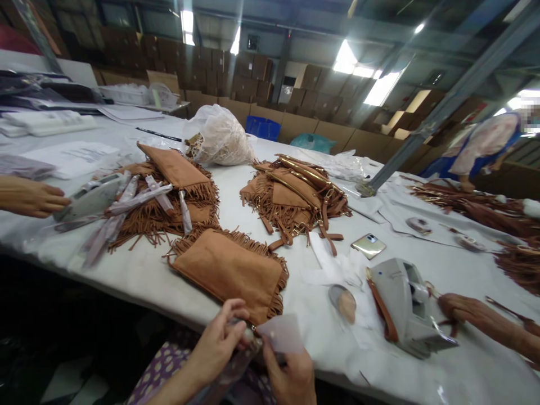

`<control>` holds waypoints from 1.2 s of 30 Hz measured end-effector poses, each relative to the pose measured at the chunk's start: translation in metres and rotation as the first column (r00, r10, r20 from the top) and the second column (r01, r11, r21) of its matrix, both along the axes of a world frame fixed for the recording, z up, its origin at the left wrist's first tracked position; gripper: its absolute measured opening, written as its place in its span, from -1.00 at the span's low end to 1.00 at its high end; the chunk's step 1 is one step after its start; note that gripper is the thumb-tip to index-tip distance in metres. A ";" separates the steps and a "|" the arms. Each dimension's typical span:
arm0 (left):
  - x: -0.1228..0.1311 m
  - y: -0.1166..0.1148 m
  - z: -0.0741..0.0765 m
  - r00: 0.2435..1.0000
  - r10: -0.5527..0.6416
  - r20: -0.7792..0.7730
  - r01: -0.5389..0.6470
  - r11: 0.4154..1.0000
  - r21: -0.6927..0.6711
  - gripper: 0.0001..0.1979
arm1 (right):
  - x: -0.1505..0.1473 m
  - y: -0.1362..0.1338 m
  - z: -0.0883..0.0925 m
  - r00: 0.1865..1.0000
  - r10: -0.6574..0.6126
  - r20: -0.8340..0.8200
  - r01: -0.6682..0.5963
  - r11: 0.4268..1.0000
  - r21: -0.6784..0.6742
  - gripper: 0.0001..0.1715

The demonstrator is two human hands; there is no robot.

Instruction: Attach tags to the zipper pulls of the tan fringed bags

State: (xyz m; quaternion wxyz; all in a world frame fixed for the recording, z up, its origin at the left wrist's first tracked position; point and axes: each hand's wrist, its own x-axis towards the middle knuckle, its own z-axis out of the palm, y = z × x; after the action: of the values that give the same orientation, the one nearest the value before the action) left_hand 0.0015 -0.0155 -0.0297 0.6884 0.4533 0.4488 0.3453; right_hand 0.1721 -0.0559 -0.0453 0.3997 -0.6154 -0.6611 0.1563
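head view, bottom centre. left hand (219,340): fingers curled tight, tips pinching a small metal clasp (250,333); most of the clasp is hidden by the fingers and its shape is hard to make out. right hand (292,378): closed, thumb up toward the clasp, holding a pale film (282,333) that stands above the knuckles; wrist cut off by the lower edge. strap (234,368): dark, blurred, long axis running from the clasp down-left, its lower end lost against the patterned clothing.

bag (228,271): tan, fringed, flat on the table (464,365) just above the hands; long axis from upper left to lower right, fringe along the upper and right edges, near corner meeting the left fingers.

centre left: pile (169,197) of like bags with wrapped straps lying across it. centre: second pile (295,197) with gold hardware. above them: plastic sack (219,135). right of centre: phone (368,245), grey tape dispenser (405,306).

left edge: a co-worker's hand (29,196), forearm cut off. right edge: another hand (466,312) by the dispenser. background: stacked cartons (236,73), dim.
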 end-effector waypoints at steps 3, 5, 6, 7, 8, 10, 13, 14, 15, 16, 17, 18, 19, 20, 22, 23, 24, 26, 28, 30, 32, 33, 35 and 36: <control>-0.020 -0.017 0.005 0.999 -0.036 -0.008 0.030 0.934 -0.357 -0.51 | -0.013 -0.011 -0.009 0.958 0.204 0.200 -0.246 0.946 0.213 -0.73; -0.028 -0.026 0.004 0.984 -0.156 0.088 0.180 0.864 -0.471 -0.49 | -0.023 -0.016 -0.014 0.926 0.258 0.275 -0.332 0.903 0.273 -0.65; -0.030 -0.029 0.001 0.976 -0.183 0.119 0.218 0.850 -0.480 -0.51 | -0.027 -0.017 -0.016 0.922 0.275 0.272 -0.349 0.894 0.280 -0.62; -0.031 -0.031 -0.004 0.975 -0.186 0.120 0.221 0.854 -0.470 -0.54 | -0.031 -0.019 -0.017 0.925 0.295 0.239 -0.356 0.895 0.270 -0.60; -0.031 -0.031 -0.009 0.979 -0.182 0.094 0.205 0.869 -0.451 -0.56 | -0.033 -0.021 -0.019 0.932 0.314 0.179 -0.352 0.904 0.242 -0.60; -0.032 -0.028 -0.019 0.983 -0.185 0.003 0.172 0.909 -0.380 -0.61 | -0.032 -0.024 -0.022 0.959 0.284 -0.027 -0.278 0.953 0.122 -0.63; -0.036 -0.019 -0.024 0.954 -0.281 -0.106 0.255 0.945 -0.206 -0.74 | -0.025 -0.024 -0.027 0.898 -0.046 -0.437 -0.087 0.956 -0.280 -0.70; -0.037 -0.017 -0.023 0.942 -0.315 -0.113 0.296 0.942 -0.160 -0.78 | -0.023 -0.022 -0.029 0.822 -0.193 -0.536 -0.064 0.903 -0.424 -0.66; -0.038 -0.014 -0.020 0.932 -0.346 -0.104 0.332 0.934 -0.135 -0.80 | -0.021 -0.018 -0.030 0.730 -0.324 -0.602 -0.078 0.836 -0.544 -0.58; -0.039 -0.013 -0.017 0.923 -0.377 -0.083 0.364 0.922 -0.134 -0.80 | -0.021 -0.014 -0.030 0.636 -0.427 -0.644 -0.120 0.769 -0.628 -0.50; -0.039 -0.011 -0.014 0.913 -0.403 -0.059 0.391 0.908 -0.154 -0.80 | -0.021 -0.009 -0.030 0.550 -0.504 -0.666 -0.167 0.715 -0.679 -0.43; -0.038 -0.010 -0.011 0.905 -0.425 -0.035 0.412 0.892 -0.184 -0.79 | -0.023 -0.005 -0.028 0.479 -0.562 -0.674 -0.206 0.675 -0.709 -0.38; -0.038 -0.010 -0.009 0.898 -0.439 -0.017 0.425 0.879 -0.215 -0.79 | -0.026 -0.001 -0.026 0.423 -0.605 -0.675 -0.233 0.647 -0.726 -0.35; -0.037 -0.009 -0.007 0.894 -0.448 -0.003 0.434 0.867 -0.242 -0.80 | -0.029 0.003 -0.023 0.384 -0.628 -0.677 -0.254 0.633 -0.731 -0.32; -0.035 -0.007 -0.005 0.885 -0.464 0.033 0.454 0.848 -0.273 -0.81 | -0.036 0.008 -0.015 0.341 -0.637 -0.691 -0.270 0.638 -0.721 -0.33; -0.035 -0.006 -0.005 0.878 -0.475 0.059 0.471 0.837 -0.279 -0.81 | -0.040 0.010 -0.012 0.332 -0.635 -0.698 -0.272 0.644 -0.715 -0.36; -0.036 -0.005 -0.005 0.869 -0.488 0.084 0.490 0.824 -0.283 -0.81 | -0.043 0.011 -0.010 0.326 -0.630 -0.705 -0.271 0.652 -0.708 -0.39; -0.037 -0.003 -0.005 0.856 -0.504 0.114 0.514 0.808 -0.289 -0.79 | -0.046 0.011 -0.007 0.318 -0.620 -0.718 -0.266 0.668 -0.695 -0.44; -0.041 -0.002 -0.005 0.860 -0.504 0.087 0.505 0.812 -0.291 -0.74 | -0.048 0.011 -0.008 0.299 -0.609 -0.735 -0.270 0.685 -0.677 -0.46; -0.044 -0.003 -0.005 0.870 -0.492 -0.034 0.469 0.847 -0.251 -0.57 | -0.047 0.010 -0.011 0.273 -0.593 -0.758 -0.294 0.699 -0.652 -0.49; -0.045 -0.005 -0.004 0.869 -0.445 -0.216 0.420 0.895 -0.151 -0.43 | -0.046 0.010 -0.013 0.256 -0.588 -0.768 -0.309 0.703 -0.641 -0.50; -0.045 -0.006 -0.003 0.866 -0.408 -0.290 0.396 0.912 -0.103 -0.48 | -0.045 0.010 -0.013 0.254 -0.589 -0.767 -0.312 0.701 -0.641 -0.50; -0.042 -0.009 0.000 0.852 -0.377 -0.365 0.381 0.922 -0.061 -0.75 | -0.043 0.011 -0.014 0.260 -0.596 -0.760 -0.312 0.693 -0.650 -0.49; -0.040 -0.010 0.002 0.844 -0.388 -0.371 0.392 0.917 -0.067 -0.87 | -0.042 0.011 -0.014 0.265 -0.598 -0.757 -0.310 0.690 -0.654 -0.49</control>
State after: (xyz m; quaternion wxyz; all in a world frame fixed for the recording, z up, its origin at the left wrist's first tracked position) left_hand -0.0390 -0.0255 -0.0280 0.6422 0.5966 0.4692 0.1072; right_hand 0.1297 -0.0450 -0.0596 0.4564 -0.5565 -0.1005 0.6870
